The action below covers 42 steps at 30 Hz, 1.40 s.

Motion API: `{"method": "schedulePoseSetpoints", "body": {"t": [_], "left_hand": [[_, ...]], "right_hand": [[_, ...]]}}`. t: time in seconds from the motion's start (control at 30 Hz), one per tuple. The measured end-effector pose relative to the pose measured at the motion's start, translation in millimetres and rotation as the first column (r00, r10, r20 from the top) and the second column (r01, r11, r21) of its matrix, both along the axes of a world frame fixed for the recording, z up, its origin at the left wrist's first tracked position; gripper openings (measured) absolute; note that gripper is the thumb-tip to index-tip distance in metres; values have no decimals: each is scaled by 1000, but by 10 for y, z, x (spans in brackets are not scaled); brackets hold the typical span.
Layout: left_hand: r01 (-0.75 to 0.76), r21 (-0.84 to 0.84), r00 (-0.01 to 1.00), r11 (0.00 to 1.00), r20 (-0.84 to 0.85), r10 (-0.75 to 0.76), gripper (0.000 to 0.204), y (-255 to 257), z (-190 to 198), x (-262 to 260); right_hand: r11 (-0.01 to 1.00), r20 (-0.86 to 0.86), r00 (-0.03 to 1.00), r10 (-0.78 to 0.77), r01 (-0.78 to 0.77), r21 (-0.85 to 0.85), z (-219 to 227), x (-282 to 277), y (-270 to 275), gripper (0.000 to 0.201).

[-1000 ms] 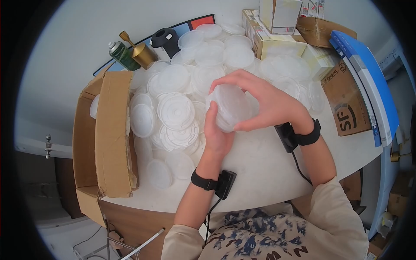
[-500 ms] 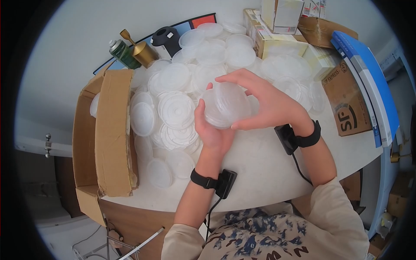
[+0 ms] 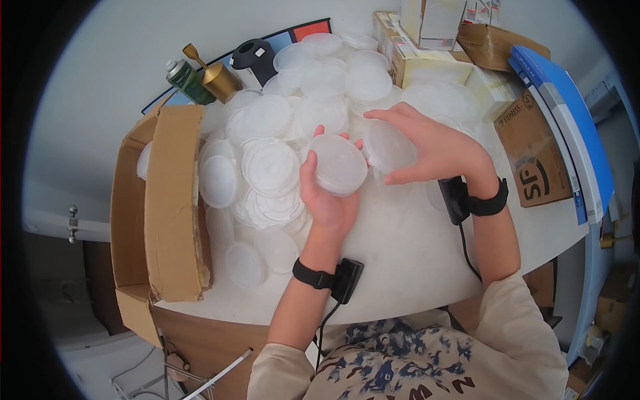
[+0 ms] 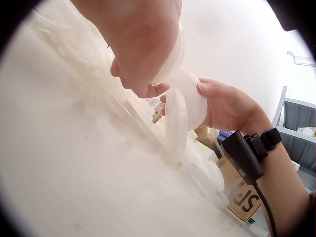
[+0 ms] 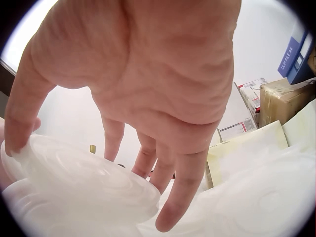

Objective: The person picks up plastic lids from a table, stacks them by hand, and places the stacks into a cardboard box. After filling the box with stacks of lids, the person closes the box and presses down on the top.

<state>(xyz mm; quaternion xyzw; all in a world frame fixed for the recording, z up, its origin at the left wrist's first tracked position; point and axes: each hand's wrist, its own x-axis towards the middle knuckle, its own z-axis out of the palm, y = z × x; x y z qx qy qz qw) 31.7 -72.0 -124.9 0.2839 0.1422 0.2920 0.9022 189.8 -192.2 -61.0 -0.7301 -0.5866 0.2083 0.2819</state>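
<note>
Since the last glimpse, the right hand (image 3: 437,150) has drawn away to the right, taking a clear round lid (image 3: 393,148) off what the left hand (image 3: 330,210) holds. From above, the left hand is cupped, fingers curled behind a small stack of lids (image 3: 340,167) and thumb along the side; how many are in it I cannot tell. Just right of it, the right hand is spread wide, yet has hold of its lid between thumb and fingers. Beyond and left of the left hand, a heap of loose lids (image 3: 270,167) covers the surface (image 3: 393,267). Farther left stands an open cardboard box (image 3: 175,207); to the right of the right hand are a brown carton (image 3: 533,153) and a blue binder (image 3: 567,127), and beyond it a pale box (image 3: 433,70).

From the left wrist, the left hand looms close, its lids mostly hidden behind it. Past its fingertips, the right hand shows its thumb against the lid's face, with another thin disc between the two hands; whose grip that one is in is unclear.

From the right wrist, the palm fills the upper part, with the thumb on the lid's near rim and the fingers reaching down around the far side. Lids lie below and right of that hand, blurred together.
</note>
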Motion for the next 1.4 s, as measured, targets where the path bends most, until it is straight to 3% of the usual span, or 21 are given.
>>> {"method": "schedulePoseSetpoints", "body": {"t": [0.17,0.3,0.57,1.0,1.2,1.27,1.4], "left_hand": [[-6,4,1000,1000,-16,6,64,-2,16,1],[-1,-13,1000,1000,-19,1,64,-8,2,7],[17,-20,1000,1000,-6,-17,65,-9,-6,6],[11,-11,1000,1000,-5,-11,65,-7,11,-4],[3,54,1000,999,-27,-2,67,-3,40,-7],[10,104,999,995,-52,-5,66,-20,39,-6],[133,238,982,962,-164,-95,68,-90,37,18]], "right_hand": [[980,54,997,-62,71,-187,49,-65,-21,93],[989,60,998,-27,36,-141,-59,-70,20,98],[965,45,999,5,7,-260,-80,-143,86,91],[964,93,995,38,-12,-266,-77,-154,99,89],[974,55,998,-43,54,-218,104,-43,-3,84],[999,-29,999,-41,40,-26,138,1,-25,83],[993,-143,989,24,-7,117,165,-61,22,83]]}}
